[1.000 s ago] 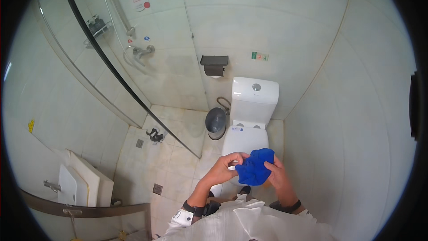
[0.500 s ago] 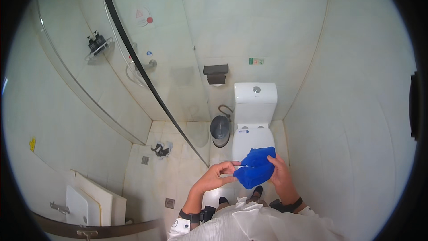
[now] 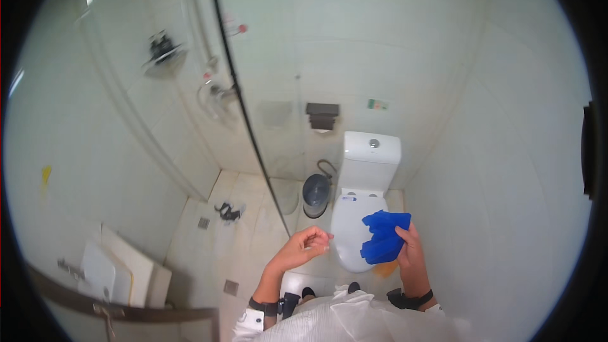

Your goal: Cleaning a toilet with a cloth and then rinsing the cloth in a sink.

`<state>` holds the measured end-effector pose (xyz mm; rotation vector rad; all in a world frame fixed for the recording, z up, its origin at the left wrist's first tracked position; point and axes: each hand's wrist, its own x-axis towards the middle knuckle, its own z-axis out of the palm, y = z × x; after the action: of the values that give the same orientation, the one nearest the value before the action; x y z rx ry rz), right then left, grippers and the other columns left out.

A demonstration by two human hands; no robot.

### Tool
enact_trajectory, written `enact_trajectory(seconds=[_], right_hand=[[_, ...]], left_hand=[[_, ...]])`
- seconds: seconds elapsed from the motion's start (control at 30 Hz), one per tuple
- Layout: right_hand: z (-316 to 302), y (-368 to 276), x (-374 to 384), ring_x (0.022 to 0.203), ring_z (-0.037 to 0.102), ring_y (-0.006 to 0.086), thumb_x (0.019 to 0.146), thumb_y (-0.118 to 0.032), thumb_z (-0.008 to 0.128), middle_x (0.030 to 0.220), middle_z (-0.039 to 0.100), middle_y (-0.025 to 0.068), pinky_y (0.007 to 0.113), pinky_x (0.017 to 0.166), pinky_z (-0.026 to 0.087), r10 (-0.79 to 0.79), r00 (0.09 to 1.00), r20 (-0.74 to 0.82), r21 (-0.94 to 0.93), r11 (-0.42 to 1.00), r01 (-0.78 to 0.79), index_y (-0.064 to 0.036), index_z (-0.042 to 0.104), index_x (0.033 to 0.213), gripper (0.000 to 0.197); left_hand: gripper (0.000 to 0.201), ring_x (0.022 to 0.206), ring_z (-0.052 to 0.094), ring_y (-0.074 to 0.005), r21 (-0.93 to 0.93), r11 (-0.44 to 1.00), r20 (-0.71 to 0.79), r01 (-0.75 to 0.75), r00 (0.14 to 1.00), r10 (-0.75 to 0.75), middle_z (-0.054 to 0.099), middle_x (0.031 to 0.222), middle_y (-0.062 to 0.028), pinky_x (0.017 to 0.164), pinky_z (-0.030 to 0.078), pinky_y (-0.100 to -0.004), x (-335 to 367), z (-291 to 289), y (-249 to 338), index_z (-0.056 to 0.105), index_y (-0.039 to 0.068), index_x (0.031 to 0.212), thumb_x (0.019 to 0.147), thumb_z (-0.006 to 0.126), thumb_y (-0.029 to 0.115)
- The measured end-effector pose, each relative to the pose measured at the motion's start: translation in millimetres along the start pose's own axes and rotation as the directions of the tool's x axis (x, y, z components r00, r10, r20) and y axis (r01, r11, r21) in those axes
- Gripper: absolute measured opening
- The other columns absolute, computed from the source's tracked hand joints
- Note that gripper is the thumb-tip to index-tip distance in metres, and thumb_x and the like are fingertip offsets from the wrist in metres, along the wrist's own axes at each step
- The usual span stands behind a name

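Note:
A crumpled blue cloth with uneven edges hangs over the right side of the toilet seat lid. My right hand grips its right edge, thumb on top. Apart from the cloth, to its left, my left hand is raised with loosely curled fingers; thumb and fingers stand apart and nothing shows between them. The white toilet has its lid down, directly in front of me. Partly behind the cloth and right hand, a small orange patch shows, too blurred to name.
Left of the toilet stands a grey bin, below a dark paper holder. A dark-edged glass partition borders the shower area. A washbasin is at lower left. Something black lies on the tiled floor.
My left hand has let go of the blue cloth and sits apart from it. The right hand has carried the cloth slightly right. The whole view has shifted, with some blur.

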<state>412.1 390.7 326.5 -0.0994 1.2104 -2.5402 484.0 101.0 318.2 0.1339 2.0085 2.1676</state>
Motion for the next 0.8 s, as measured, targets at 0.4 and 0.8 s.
enact_trajectory(seconds=[0.4, 0.8], right_hand=[[-17, -16, 45, 0.113, 0.061, 0.029, 0.087, -0.002, 0.06, 0.126, 0.059, 0.0186, 0.041, 0.098, 0.05, 0.095, 0.968, 0.231, -0.047, 0.995, -0.086, 0.0036, 0.047, 0.132, 0.048], [-37, -7, 89, 0.115, 0.059, 0.0297, 0.101, -0.013, 0.05, 0.128, 0.058, 0.0193, 0.043, 0.099, 0.048, 0.278, 0.899, 0.339, -0.061, 0.96, -0.274, 0.0032, 0.047, 0.133, 0.036]], left_hand=[[0.02, 0.103, 0.059, -0.0122, 0.054, 0.998, -0.302, -0.028, 0.952, 0.043, 0.06, 0.122, -0.008, 0.096, 0.046, -0.0276, -23, 44, 8, 0.057, 0.007, 0.104, 0.09, 0.069, 0.014], [0.021, 0.101, 0.058, -0.011, 0.053, 0.992, -0.648, 0.117, 0.76, -0.055, 0.06, 0.112, -0.0019, 0.097, 0.046, -0.0278, -73, 78, -13, 0.059, 0.007, 0.109, 0.091, 0.067, 0.013]])
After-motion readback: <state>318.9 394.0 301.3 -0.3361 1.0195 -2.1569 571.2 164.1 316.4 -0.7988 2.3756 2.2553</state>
